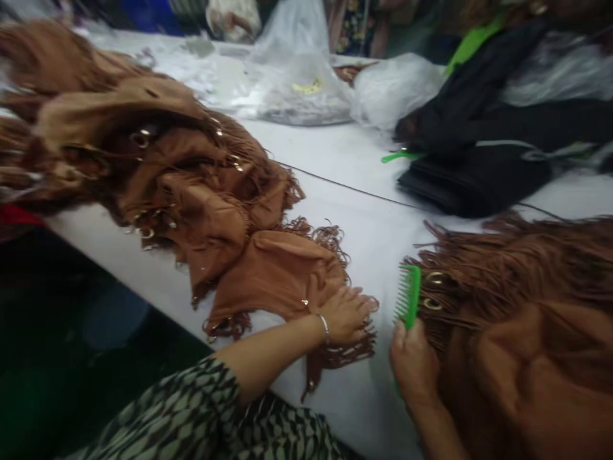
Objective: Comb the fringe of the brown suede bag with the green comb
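Note:
My left hand (347, 315), with a thin bracelet at the wrist, lies flat with fingers stretched on a brown suede-like fringed bag (282, 268). Strands of its fringe show around and below the hand. In my right hand (414, 358) is a green comb (409, 295), gripped by its handle with the teeth facing left. That hand is beside a heap of brown fringed pieces (522, 268) with gold-coloured rings on the right. The picture is somewhat blurred.
More brown fringed bags (182, 153) with metal fittings are piled along the left of the white table (354, 166). Clear plastic bags (306, 89) stand at the back, beside folded black cloth (460, 172). A dark cord (354, 187) crosses the table. Another person's hands (234, 25) show far off.

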`<state>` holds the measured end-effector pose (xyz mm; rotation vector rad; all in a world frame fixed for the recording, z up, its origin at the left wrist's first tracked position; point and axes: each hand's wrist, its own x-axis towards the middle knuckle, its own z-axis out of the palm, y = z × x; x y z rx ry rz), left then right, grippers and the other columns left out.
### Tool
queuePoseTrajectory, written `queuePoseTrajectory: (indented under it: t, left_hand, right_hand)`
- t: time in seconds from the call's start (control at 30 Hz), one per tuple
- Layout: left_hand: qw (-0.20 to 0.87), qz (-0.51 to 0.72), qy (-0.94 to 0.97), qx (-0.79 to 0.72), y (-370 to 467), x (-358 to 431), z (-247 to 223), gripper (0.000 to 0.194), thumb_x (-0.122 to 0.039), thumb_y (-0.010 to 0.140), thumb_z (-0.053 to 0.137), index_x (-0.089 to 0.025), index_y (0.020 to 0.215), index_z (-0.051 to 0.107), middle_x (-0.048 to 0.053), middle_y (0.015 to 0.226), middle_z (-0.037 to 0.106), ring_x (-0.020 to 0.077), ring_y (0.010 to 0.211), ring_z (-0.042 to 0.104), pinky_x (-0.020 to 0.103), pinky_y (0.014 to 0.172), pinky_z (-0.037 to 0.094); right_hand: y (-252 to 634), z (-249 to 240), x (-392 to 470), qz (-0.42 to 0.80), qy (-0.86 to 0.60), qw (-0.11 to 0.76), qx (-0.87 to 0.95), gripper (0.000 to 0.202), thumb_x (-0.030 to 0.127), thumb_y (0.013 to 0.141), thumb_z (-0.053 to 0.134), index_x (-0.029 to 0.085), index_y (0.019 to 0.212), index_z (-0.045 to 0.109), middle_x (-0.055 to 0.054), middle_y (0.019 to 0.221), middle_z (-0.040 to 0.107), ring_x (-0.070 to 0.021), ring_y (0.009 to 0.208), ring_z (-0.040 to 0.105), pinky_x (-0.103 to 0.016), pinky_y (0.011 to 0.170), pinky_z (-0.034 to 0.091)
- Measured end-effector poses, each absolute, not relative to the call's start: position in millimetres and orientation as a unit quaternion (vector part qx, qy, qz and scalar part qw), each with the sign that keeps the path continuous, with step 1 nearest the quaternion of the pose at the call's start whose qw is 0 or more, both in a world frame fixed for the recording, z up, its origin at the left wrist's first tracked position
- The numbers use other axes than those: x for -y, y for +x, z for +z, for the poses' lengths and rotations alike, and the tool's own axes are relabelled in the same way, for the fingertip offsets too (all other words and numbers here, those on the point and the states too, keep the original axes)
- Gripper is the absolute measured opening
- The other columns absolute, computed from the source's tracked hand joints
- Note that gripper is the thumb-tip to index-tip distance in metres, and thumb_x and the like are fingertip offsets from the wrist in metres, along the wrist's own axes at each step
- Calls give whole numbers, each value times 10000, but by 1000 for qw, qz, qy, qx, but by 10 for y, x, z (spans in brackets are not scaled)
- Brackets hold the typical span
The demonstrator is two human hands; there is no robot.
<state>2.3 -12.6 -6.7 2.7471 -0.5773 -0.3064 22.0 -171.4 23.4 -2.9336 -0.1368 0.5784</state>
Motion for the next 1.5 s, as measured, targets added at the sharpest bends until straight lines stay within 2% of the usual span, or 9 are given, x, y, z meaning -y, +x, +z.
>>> queuePoseTrajectory:
  t: [0.1, 0.17, 0.37, 0.6, 0.83, 1.0, 1.17, 1.27, 1.5]
  left_hand:
    - [188, -27, 960, 207, 60, 6, -231, 568, -460, 853, 492, -183, 1341, 400, 74, 1396, 432, 285, 1347, 250, 479, 1107, 214]
    - [163, -8, 966, 201, 78, -271, -303, 436, -437, 884, 450, -189, 1238, 507, 68, 1342, 487, 279, 1327, 283, 485, 1110, 178]
    - [110, -17, 972, 205, 34, -719, -442, 226, -335, 893, 439, -197, 878, 617, 44, 1080, 589, 216, 1052, 468, 423, 1033, 280]
    - [126, -15, 977, 171, -89, -746, -586, 155, -305, 854, 491, -194, 849, 600, 43, 1024, 579, 209, 966, 451, 417, 961, 308]
    - [140, -23, 975, 168, -88, -781, -553, 194, -299, 867, 455, -180, 813, 597, 48, 879, 575, 203, 896, 450, 408, 909, 318]
    - [153, -22, 972, 179, -117, -748, -518, 264, -311, 881, 435, -174, 715, 587, 48, 770, 569, 185, 818, 472, 394, 882, 340]
    - [159, 12, 982, 105, -329, -956, -422, 200, -335, 869, 455, -210, 830, 606, 35, 913, 620, 174, 937, 514, 330, 919, 370]
    - [125, 55, 988, -73, -588, -1363, -338, 179, -289, 869, 444, -185, 893, 589, 70, 991, 612, 195, 976, 519, 342, 908, 394]
    - [25, 68, 945, -318, -1236, -1809, -279, 479, -395, 823, 540, -133, 1216, 457, 179, 1214, 522, 332, 1122, 472, 495, 944, 370]
  right_hand:
    - [161, 228, 1850, 225, -974, 9, -1, 338, 301, 971, 226, 111, 1095, 477, -108, 757, 661, -199, 663, 640, -309, 605, 432]
    - [116, 147, 1655, 264, -963, 14, 46, 327, 299, 967, 212, 134, 1116, 452, -117, 779, 681, -223, 712, 663, -305, 610, 423]
    - [58, -122, 1213, 338, -930, 55, 133, 278, 119, 890, 289, 156, 1106, 460, -120, 825, 700, -221, 792, 685, -322, 688, 459]
    - [386, -88, 1692, 329, -941, 7, 76, 304, 167, 913, 209, 126, 1087, 455, -176, 802, 682, -297, 811, 678, -410, 705, 466]
    - [505, -101, 1574, 317, -947, 21, 56, 349, 112, 883, 232, 116, 1137, 472, -178, 803, 682, -268, 824, 672, -405, 745, 453]
    - [799, -61, 1842, 277, -959, 49, -33, 347, 269, 893, 285, 77, 1062, 519, -239, 833, 661, -319, 786, 660, -418, 696, 465]
    - [517, -34, 1748, 225, -951, 205, -54, 395, 410, 923, 204, 151, 924, 502, -76, 667, 624, -196, 593, 628, -283, 587, 496]
    - [111, -84, 1550, 178, -925, 324, -83, 368, 561, 852, 359, 225, 841, 510, -29, 602, 603, -223, 571, 627, -308, 551, 509]
    - [-484, -242, 881, 276, -925, 218, 145, 715, 598, 776, 497, 101, 1281, 408, -98, 698, 684, -317, 657, 674, -399, 615, 496]
